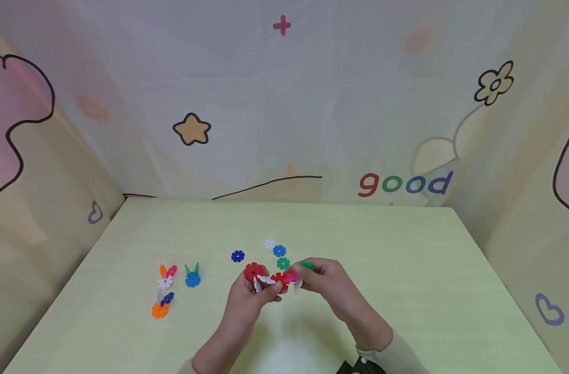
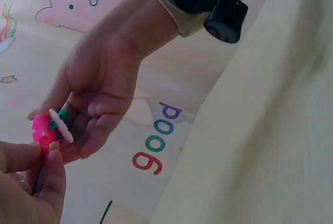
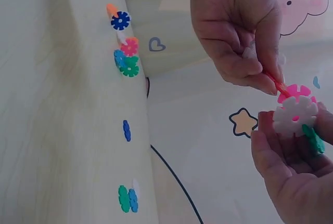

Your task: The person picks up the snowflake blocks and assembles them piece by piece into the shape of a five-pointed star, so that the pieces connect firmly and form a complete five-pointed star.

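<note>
My left hand (image 1: 244, 298) pinches a red notched plastic disc (image 1: 280, 281) between thumb and fingers. Another red disc (image 1: 254, 271) and white discs (image 1: 266, 280) sit at its fingertips. Opposite, my right hand (image 1: 333, 285) holds a small cluster: a pink disc (image 3: 299, 91), a white disc (image 3: 295, 119) with a central hole, and a green disc (image 3: 312, 140). In the right wrist view, the red disc's edge meets the pink disc. How far the slots engage is hidden by fingers. Both hands are raised above the table.
On the left of the table (image 1: 406, 270) lie joined discs: orange, pink and white (image 1: 165, 283); orange with dark blue (image 1: 160, 310); blue with green (image 1: 193, 279). Beyond the hands are loose discs: dark blue (image 1: 238, 256), white (image 1: 269, 243), blue (image 1: 279, 251), green (image 1: 282, 263). Printed cloth (image 1: 247, 104) encloses the table.
</note>
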Demonstrator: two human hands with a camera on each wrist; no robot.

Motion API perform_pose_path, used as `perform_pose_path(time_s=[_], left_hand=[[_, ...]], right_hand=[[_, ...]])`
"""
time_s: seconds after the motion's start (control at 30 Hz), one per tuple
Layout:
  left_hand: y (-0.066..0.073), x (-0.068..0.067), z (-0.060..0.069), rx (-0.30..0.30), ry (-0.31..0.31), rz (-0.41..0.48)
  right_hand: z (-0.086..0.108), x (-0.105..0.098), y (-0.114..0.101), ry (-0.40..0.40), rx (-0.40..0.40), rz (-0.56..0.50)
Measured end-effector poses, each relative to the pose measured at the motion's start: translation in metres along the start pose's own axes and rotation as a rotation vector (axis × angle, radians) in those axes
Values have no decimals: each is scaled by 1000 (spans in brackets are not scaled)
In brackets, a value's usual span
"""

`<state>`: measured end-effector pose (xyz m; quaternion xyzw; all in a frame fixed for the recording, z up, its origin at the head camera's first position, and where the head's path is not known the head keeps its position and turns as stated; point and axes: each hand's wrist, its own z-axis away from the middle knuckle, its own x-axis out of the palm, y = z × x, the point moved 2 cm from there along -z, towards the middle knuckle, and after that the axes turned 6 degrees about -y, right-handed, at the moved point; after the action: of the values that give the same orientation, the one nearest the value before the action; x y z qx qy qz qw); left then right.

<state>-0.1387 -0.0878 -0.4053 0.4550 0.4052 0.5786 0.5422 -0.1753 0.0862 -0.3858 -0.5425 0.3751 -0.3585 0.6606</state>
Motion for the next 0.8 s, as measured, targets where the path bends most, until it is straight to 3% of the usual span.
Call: perform_pose_path(time_s=[0.17, 0.33, 0.47, 0.57, 0.7, 0.8], left_hand=[[1, 3, -1, 30, 48, 149], [1, 2, -1, 39, 47, 137], [-3, -2, -1, 19, -51, 125], [-3, -9, 1, 12, -172, 139], [1, -20, 1, 8, -303, 126], [3, -26, -4, -3, -337, 29]], right_hand=[[1, 2, 1, 116, 28, -164], [1, 6, 6, 185, 22, -264], [-1, 6, 8, 220, 17, -272], [-2, 4, 9, 217, 30, -252], [-4, -3, 11, 171, 42, -218], [-5, -7, 10, 76, 42, -141]])
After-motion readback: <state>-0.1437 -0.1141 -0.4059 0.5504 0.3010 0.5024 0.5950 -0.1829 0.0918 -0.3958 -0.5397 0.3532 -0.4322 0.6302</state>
